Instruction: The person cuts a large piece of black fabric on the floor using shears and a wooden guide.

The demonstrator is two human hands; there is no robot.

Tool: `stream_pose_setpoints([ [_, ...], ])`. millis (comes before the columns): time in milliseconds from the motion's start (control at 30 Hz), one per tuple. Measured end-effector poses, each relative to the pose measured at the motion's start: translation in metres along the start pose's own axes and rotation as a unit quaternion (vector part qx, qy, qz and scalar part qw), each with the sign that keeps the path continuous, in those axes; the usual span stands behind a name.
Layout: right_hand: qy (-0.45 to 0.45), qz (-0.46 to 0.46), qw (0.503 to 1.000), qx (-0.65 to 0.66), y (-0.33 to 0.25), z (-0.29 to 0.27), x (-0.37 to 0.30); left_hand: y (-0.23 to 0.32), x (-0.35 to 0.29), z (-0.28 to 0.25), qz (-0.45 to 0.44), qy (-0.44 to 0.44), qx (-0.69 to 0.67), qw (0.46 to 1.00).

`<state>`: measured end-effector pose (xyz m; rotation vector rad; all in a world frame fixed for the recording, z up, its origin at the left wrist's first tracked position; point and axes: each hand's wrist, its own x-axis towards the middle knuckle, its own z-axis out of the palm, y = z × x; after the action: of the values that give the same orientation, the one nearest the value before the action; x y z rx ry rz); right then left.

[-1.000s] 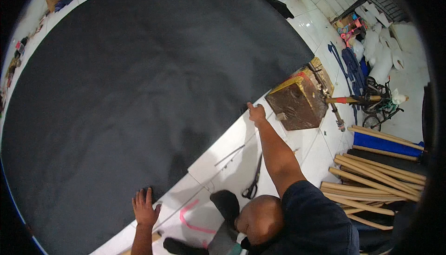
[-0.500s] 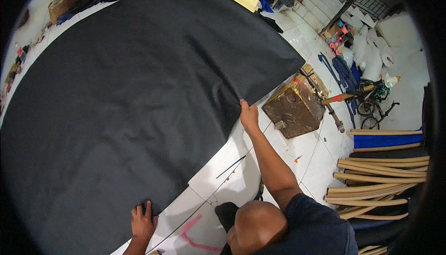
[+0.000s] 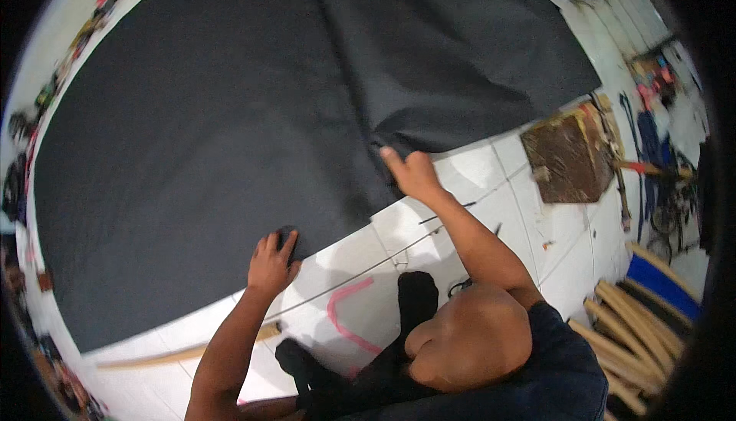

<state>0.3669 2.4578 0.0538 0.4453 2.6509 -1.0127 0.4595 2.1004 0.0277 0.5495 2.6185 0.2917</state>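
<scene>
A large sheet of matte black material (image 3: 222,137) covers the floor ahead of me. My left hand (image 3: 274,262) rests on it near the close edge, palm down with the fingers apart. Further right, my right hand (image 3: 416,175) pinches the sheet's near edge, thumb on top. From that grip a raised fold (image 3: 349,83) runs away toward the far side. The fingers beneath the sheet are partly hidden.
A brown block (image 3: 566,156) stands by the sheet's right end, with a red-banded handle (image 3: 640,167) beside it. Beige-edged strips (image 3: 632,329) are piled at lower right. A wooden strip (image 3: 188,353) and pink tape (image 3: 345,317) lie on the white tiles (image 3: 468,168).
The view has turned and shifted. My right hand, still gripping the edge, is farther from the block and closer to my left hand. The fold has moved left with it.
</scene>
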Motion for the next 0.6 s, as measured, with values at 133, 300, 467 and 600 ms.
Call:
stream_pose_setpoints([
  [133, 0.333, 0.013, 0.921, 0.203, 0.055, 0.004, 0.016, 0.003, -0.002, 0.006, 0.008, 0.057, 0.041, 0.998],
  [300, 0.332, 0.061, 0.814, 0.473, 0.108, -0.085, 0.045, -0.008, -0.022, 0.03, -0.033, 0.067, 0.031, 0.997],
  [467, 0.194, 0.135, 0.786, 0.572, 0.214, -0.12, 0.057, 0.003, -0.005, 0.03, 0.002, 0.062, 0.004, 0.998],
  [600, 0.26, 0.072, 0.963, 0.016, 0.213, -0.064, 0.05, -0.001, -0.009, 0.03, -0.008, 0.065, 0.006, 0.998],
])
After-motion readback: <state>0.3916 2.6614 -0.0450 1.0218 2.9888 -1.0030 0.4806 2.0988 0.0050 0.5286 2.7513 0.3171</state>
